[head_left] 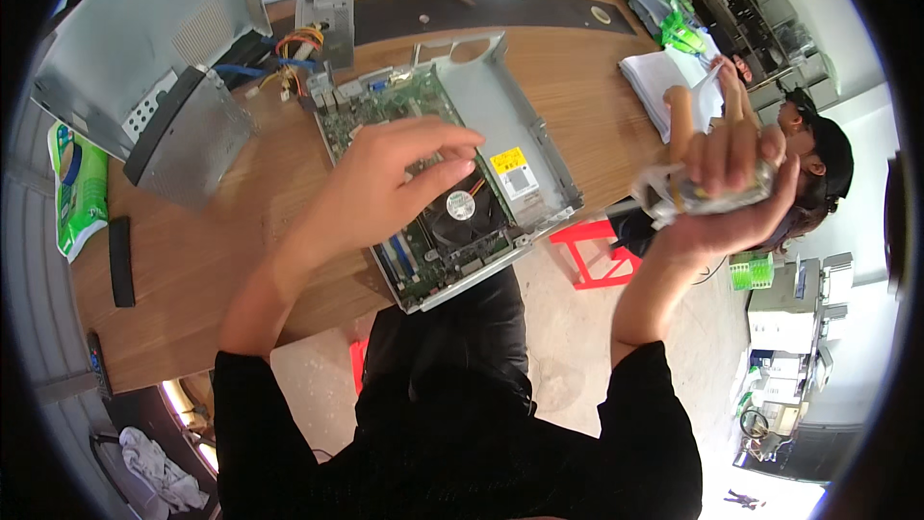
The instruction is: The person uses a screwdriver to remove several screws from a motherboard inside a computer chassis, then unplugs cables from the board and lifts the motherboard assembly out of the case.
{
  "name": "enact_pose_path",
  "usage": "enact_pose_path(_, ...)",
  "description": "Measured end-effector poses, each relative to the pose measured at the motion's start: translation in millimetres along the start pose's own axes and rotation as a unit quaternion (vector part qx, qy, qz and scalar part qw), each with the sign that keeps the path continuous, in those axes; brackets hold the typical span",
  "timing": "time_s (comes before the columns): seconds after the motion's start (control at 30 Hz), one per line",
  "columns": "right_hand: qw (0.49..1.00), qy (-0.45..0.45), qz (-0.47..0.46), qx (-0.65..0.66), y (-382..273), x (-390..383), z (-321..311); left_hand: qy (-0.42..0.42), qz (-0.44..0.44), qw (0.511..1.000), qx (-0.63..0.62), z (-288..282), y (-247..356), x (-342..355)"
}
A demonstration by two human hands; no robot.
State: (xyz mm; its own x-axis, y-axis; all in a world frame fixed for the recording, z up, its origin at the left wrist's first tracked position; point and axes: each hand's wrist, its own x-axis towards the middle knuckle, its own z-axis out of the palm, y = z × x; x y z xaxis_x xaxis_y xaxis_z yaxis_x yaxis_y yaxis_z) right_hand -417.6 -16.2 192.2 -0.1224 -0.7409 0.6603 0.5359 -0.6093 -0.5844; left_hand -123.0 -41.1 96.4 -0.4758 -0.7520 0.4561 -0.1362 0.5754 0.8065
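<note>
1 blurred object (674,195) in right hand (731,159), left hand (385,173) over motherboard (428,98).

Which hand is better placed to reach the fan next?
Probably the left hand: it is over the open case, close to the fan, and nothing shows in its grasp. The right hand is off to the case's right, gripping a blurred plastic packet.
</note>
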Motion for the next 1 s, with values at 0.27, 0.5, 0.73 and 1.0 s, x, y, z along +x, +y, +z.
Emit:
enact_pose_path(0.27,0.986,-0.1,-0.074,-0.109,114.6,-15.6,73.0,-0.028,0.043,0.997,0.062,-17.6,-5.4,-2.6)
enact_pose_path(0.5,0.958,-0.191,-0.059,-0.208,129.1,-13.3,91.7,-0.053,0.044,0.994,0.089,-22.1,-21.5,-1.2)
enact_pose_path(0.73,0.963,-0.19,-0.003,-0.191,135.0,-13.9,83.9,-0.046,0.06,0.992,0.097,-23.4,-41.3,1.6)
enact_pose_path(1.0,0.952,-0.128,0.035,-0.275,161.1,-44.6,63.6,-0.037,0.038,0.993,0.104,-24.2,-42.0,2.5)
